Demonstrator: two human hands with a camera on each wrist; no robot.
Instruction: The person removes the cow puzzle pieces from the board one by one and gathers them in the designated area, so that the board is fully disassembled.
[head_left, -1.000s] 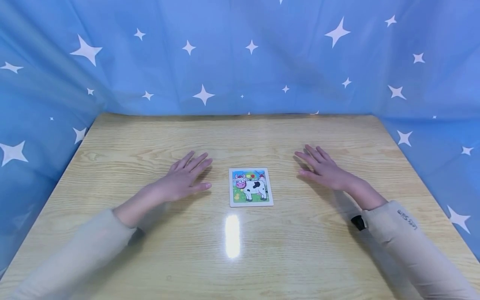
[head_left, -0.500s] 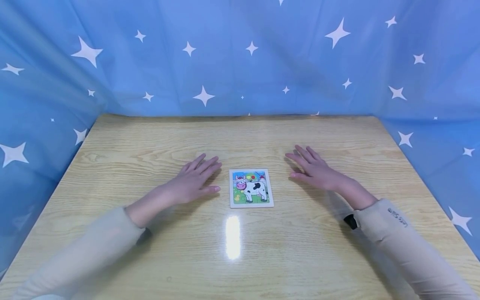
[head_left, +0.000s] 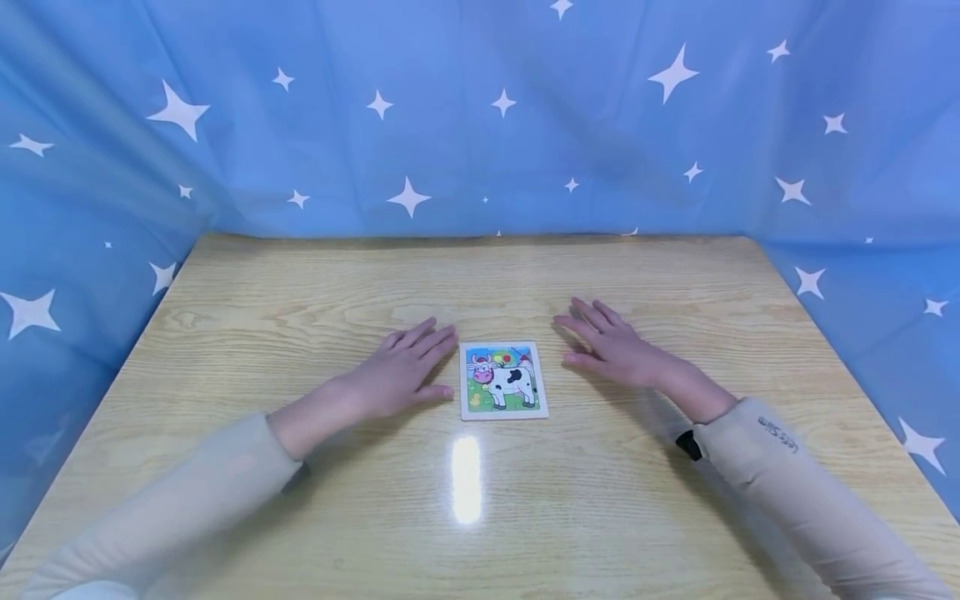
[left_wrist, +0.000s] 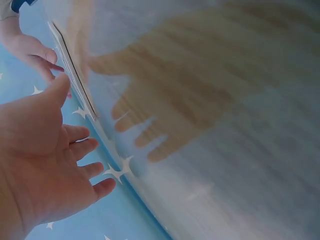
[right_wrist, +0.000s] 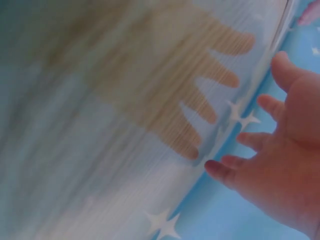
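Note:
A square jigsaw puzzle (head_left: 504,381) with a cow picture and a white frame lies flat near the middle of the table. Just to its left is my left hand (head_left: 397,375), palm down, fingers extended, thumb tip close to the frame's edge. My right hand (head_left: 618,350) hovers to the right of the puzzle, a small gap away, with its fingers spread. Neither hand holds anything. In the left wrist view the left palm (left_wrist: 40,160) hangs above the tabletop, and the puzzle (left_wrist: 72,70) shows edge-on. The right wrist view has the right palm (right_wrist: 295,150) raised over the wood.
The wood-grain table (head_left: 360,517) reflects a bright patch of light (head_left: 466,479) in front of the puzzle. A blue curtain (head_left: 480,108) with white stars hangs behind the table's far edge and along both sides.
Both hands have moved inward toward the puzzle, the left hand rightward and the right hand leftward. The puzzle has stayed in place; the whole view has shifted slightly downward.

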